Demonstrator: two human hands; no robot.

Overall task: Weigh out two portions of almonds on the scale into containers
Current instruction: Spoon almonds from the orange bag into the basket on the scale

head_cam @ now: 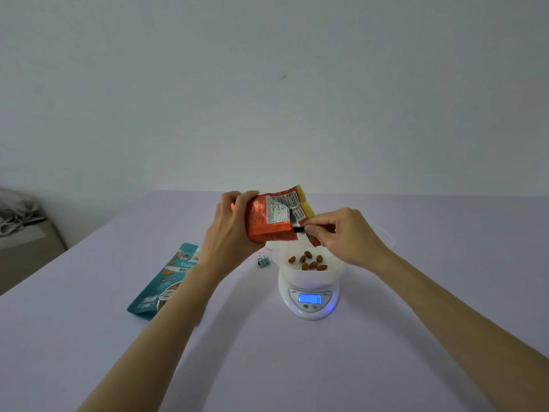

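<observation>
My left hand (230,226) grips an orange almond bag (274,217), held tilted above a white container (309,273). My right hand (346,234) pinches the bag's open corner near its mouth, just over the container. Several almonds (309,261) lie in the container, which sits on a white digital scale (310,301). The scale's blue display is lit and shows the digit 8.
A teal almond pouch (165,281) lies flat on the pale table left of the scale, partly under my left forearm. A small teal binder clip (263,261) stands between the pouch and the scale. A bed edge with grey fabric (17,215) is at far left.
</observation>
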